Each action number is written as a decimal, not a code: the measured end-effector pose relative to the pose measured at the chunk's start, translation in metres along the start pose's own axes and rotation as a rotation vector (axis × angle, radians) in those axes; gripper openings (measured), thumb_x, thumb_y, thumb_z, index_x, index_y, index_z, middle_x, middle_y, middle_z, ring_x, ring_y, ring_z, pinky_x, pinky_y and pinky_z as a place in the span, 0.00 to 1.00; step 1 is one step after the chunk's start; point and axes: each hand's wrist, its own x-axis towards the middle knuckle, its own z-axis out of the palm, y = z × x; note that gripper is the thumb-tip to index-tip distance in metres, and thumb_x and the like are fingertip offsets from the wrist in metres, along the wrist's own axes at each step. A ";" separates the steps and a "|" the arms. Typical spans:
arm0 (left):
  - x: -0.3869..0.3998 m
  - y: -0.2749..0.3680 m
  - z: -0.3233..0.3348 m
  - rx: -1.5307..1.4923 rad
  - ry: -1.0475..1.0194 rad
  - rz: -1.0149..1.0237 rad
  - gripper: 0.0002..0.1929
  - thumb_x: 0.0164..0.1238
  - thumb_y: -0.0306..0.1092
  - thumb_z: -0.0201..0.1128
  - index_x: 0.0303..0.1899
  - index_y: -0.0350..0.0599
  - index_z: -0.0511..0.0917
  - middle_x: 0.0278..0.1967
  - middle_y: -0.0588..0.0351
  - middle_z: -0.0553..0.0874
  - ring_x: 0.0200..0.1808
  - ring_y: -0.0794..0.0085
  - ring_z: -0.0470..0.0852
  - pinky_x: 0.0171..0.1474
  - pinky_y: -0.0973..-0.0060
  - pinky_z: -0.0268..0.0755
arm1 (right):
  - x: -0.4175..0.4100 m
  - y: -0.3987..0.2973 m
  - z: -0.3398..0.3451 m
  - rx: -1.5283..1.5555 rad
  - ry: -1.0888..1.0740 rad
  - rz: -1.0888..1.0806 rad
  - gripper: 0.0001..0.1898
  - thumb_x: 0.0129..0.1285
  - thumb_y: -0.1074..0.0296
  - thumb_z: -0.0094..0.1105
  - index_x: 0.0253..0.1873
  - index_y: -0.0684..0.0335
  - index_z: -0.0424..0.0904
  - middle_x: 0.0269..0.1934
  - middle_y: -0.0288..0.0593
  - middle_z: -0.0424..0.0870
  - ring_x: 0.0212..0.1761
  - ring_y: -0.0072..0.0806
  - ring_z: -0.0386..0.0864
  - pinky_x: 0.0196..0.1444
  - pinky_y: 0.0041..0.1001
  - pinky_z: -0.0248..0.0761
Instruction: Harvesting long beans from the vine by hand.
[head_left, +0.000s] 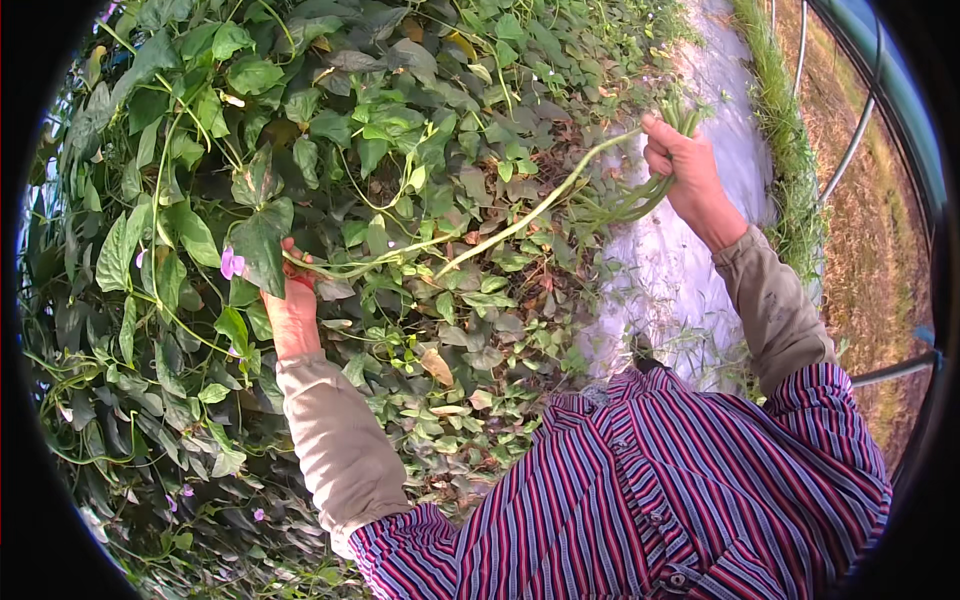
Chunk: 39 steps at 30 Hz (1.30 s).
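Note:
My right hand (686, 161) is closed around a bunch of long green bean pods (637, 202), whose ends stick out above and below the fist. From its thumb and forefinger one paler long bean pod (536, 212) slants down to the left over the foliage. My left hand (291, 311) is in among the vines, partly covered by a large dark green leaf (264, 244). Thin green pods or stems (375, 262) run out to the right from its curled fingers. A small red item (303, 281) shows at these fingers; its kind is unclear. Beside the leaf is a purple flower (232, 262).
Dense climbing bean vines (187, 217) fill the left, with lower leafy growth (480, 322) in the middle. A strip of pale ground sheeting (637, 277) lies at the right, bordered by grass (787, 165). Beyond stand curved metal tubes (859, 142) and dry ground (885, 247).

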 end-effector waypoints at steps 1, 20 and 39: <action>-0.002 0.003 -0.003 0.022 0.079 0.042 0.14 0.64 0.40 0.59 0.43 0.39 0.77 0.32 0.59 0.81 0.34 0.69 0.80 0.37 0.70 0.73 | -0.003 -0.008 -0.015 -0.016 0.068 -0.007 0.10 0.60 0.70 0.61 0.27 0.57 0.69 0.17 0.27 0.63 0.14 0.13 0.56 0.17 0.18 0.46; -0.218 -0.188 0.217 0.791 -0.559 0.232 0.12 0.62 0.30 0.59 0.45 0.37 0.77 0.43 0.47 0.82 0.41 0.61 0.83 0.46 0.70 0.74 | -0.051 0.041 -0.074 -0.432 -0.417 0.368 0.09 0.59 0.68 0.65 0.30 0.60 0.74 0.20 0.24 0.69 0.20 0.11 0.63 0.19 0.17 0.55; -0.275 -0.265 0.333 0.567 -0.076 -0.008 0.10 0.72 0.36 0.52 0.36 0.39 0.75 0.21 0.57 0.79 0.20 0.81 0.74 0.22 0.79 0.66 | -0.009 0.025 -0.107 -0.090 -0.548 0.622 0.09 0.55 0.75 0.66 0.39 0.66 0.76 0.32 0.30 0.77 0.34 0.13 0.73 0.37 0.16 0.69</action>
